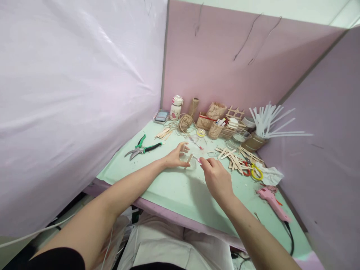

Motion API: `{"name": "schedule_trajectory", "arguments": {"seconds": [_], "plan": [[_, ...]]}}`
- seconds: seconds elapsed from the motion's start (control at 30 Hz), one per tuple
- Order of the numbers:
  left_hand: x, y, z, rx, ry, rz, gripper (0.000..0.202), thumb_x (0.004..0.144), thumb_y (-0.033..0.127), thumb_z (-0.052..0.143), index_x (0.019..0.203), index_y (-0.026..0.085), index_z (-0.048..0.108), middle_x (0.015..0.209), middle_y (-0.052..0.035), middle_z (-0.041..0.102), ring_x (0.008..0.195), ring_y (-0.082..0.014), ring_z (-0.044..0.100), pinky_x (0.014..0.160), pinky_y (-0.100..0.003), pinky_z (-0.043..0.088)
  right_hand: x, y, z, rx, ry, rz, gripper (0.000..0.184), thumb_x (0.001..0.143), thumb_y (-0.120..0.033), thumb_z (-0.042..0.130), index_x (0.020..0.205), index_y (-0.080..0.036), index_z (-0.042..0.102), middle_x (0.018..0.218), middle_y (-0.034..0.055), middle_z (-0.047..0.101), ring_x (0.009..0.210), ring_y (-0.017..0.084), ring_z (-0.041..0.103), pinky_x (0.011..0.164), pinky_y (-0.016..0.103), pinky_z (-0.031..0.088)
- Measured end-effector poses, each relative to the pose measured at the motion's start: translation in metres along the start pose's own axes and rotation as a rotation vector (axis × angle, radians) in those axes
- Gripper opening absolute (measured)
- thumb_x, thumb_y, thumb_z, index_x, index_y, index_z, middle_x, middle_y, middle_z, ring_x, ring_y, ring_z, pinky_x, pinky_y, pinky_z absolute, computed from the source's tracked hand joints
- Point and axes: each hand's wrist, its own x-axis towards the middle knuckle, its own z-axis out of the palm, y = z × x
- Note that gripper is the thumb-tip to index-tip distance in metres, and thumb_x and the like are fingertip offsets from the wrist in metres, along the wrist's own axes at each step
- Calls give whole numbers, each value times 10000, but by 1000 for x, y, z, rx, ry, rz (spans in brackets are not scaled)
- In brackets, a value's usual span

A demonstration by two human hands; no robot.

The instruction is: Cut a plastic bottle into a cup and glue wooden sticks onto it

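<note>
My left hand point(177, 156) curls its fingers and thumb round the left side of a small see-through container point(192, 164), whose exact shape is hard to make out. A short wooden stick piece point(189, 159) stands slanted against it, close to my left thumb. From the right, my right hand point(216, 175) pinches a slim tool with a pink handle point(199, 160); its pale tip points at the wooden piece, and I cannot tell its kind. Just behind lies a clear bag with a pink-ended item point(200, 147).
Green-handled pruning shears point(140, 149) lie left. Loose craft sticks point(234, 159), scissors point(256, 171) and a pink glue gun point(274, 204) are at right. Along the back stand a white bottle point(176, 108), twine point(185, 123), a pen holder point(215, 130) and white glue sticks point(267, 120).
</note>
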Motion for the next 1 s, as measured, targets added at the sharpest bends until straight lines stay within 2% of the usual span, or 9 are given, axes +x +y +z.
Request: {"name": "schedule_trajectory", "arguments": {"seconds": [0.3, 0.5, 0.67, 0.87, 1.0], "plan": [[3, -4, -1, 8, 2, -26, 976, 548, 304, 849, 1339, 281, 277, 1242, -109, 469, 1199, -253, 476, 1020, -482, 394, 3, 2, 1, -22, -23, -11, 219, 934, -205, 505, 1132, -239, 593, 944, 32, 616, 855, 165, 506, 620, 267, 287], [2, 2, 1, 8, 4, -46, 962, 556, 292, 841, 1329, 276, 269, 1244, -111, 452, 1220, -248, 456, 1033, -478, 382, 4, 0, 0, -32, -53, 1, 211, 951, -215, 473, 1129, -235, 584, 949, 42, 616, 849, 171, 504, 585, 273, 262], [3, 4, 2, -3, 9, -53, 950, 552, 288, 844, 1320, 285, 286, 1220, -96, 449, 1168, -234, 489, 1008, -480, 407, 5, -2, -5, -43, -92, 18, 213, 952, -202, 469, 1130, -221, 584, 949, 58, 612, 841, 180, 495, 585, 270, 261], [4, 1, 1, -13, -5, -53, 953, 553, 305, 846, 1322, 284, 284, 1215, -93, 446, 1163, -232, 495, 1012, -470, 406, 3, 1, -7, -85, -87, 58, 177, 943, -195, 479, 1066, -215, 604, 917, 59, 603, 817, 178, 489, 589, 274, 266], [5, -1, 0, -7, -3, -44, 956, 550, 313, 848, 1320, 280, 283, 1215, -95, 449, 1169, -239, 495, 1004, -466, 410, 2, 0, -6, -73, -62, 46, 197, 958, -194, 455, 1089, -208, 601, 915, 59, 606, 812, 180, 487, 604, 276, 273]]}}
